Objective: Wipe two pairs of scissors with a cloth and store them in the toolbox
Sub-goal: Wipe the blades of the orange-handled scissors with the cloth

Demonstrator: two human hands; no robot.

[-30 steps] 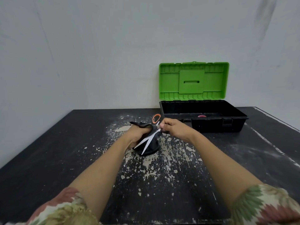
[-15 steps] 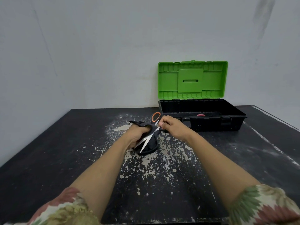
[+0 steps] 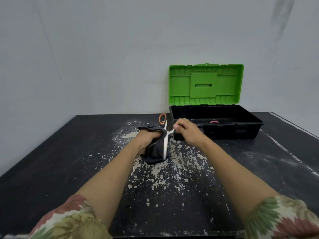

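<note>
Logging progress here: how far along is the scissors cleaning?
Done, it seems: a pink handle already lies in the open toolbox. In hand: the left hand holds the cloth against the orange-handled scissors, gripped by the right hand. Left: finish wiping, store them.

Black table [image 3: 51, 161], top heavily flecked with pale paint chips toward the middle. Plain grey-white wall [image 3: 103, 57] behind; faint dark smudge far right.

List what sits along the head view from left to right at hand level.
left hand gripping the dark cloth → scissors → right hand → toolbox
</note>
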